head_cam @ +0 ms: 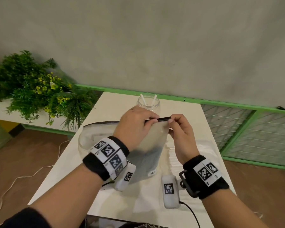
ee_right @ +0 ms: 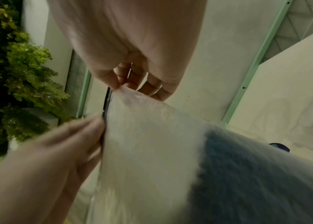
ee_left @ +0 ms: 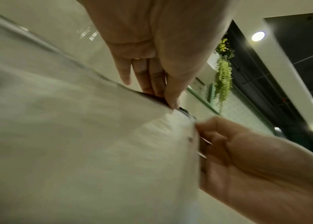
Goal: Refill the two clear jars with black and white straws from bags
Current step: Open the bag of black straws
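Both hands hold up a frosted plastic bag over the white table. Its top edge carries a dark zip strip, and a dark mass of black straws shows in the lower part. My left hand pinches the strip's left end and my right hand pinches the right corner. A clear jar with two white straws stands behind the hands. A second, larger clear jar sits at the left, partly hidden by my left wrist. A clear bag of white straws lies under my right wrist.
Green plants fill a white planter left of the table. A green-framed wire mesh panel runs along the right. A white cable trails on the brown floor. The grey wall stands just behind the table.
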A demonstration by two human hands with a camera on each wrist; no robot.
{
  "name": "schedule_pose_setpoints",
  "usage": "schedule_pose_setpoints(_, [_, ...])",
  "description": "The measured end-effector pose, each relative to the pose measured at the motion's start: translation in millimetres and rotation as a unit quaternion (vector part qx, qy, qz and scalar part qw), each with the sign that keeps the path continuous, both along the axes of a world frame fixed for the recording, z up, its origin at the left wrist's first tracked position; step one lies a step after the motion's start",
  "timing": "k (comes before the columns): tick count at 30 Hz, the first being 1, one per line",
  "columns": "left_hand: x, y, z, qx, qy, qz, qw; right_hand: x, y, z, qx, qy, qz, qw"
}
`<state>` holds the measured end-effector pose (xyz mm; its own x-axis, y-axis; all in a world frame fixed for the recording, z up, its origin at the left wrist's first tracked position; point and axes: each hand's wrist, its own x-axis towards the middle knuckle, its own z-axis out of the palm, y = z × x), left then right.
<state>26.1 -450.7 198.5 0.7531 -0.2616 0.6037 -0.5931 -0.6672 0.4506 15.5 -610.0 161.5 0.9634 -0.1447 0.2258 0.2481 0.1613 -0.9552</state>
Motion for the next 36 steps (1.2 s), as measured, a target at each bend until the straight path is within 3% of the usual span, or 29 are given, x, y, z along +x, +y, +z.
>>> schedule_pose_setpoints(6, [-15.2, 106.0, 0.8, 0.006, 0.035, 0.154, 0.988, 11.4, -17.7, -4.5, 0.038, 0.005, -0.045, 0.998])
schedule_pose_setpoints(13, [-33.2, 141.8, 1.8, 0.012, 0.036, 0.2, 0.979, 23.1, -11.7, -6.7, 0.071, 0.007, -0.023, 0.997])
schedule_pose_setpoints(26, [-38.5, 151.4, 6.1, 0.023, 0.07, 0.242, 0.968, 21.9, -14.6, -2.7, 0.068, 0.01, 0.029, 0.997])
schedule_pose_setpoints(30, [-40.7, 110.6, 7.3, 0.112, 0.009, 0.21, 0.971, 18.3, -12.9, 0.0, 0.07, 0.016, 0.051, 0.996])
schedule_pose_setpoints(33, [-34.9, 75.3, 1.1, 0.19, 0.056, 0.183, 0.963, 15.2, -10.2, 2.9, 0.063, 0.019, 0.062, 0.996])
schedule_pose_setpoints(36, [-26.9, 67.9, -1.0, 0.202, 0.086, 0.188, 0.957, 13.1, -10.0, 5.3, 0.05, 0.018, 0.069, 0.996])
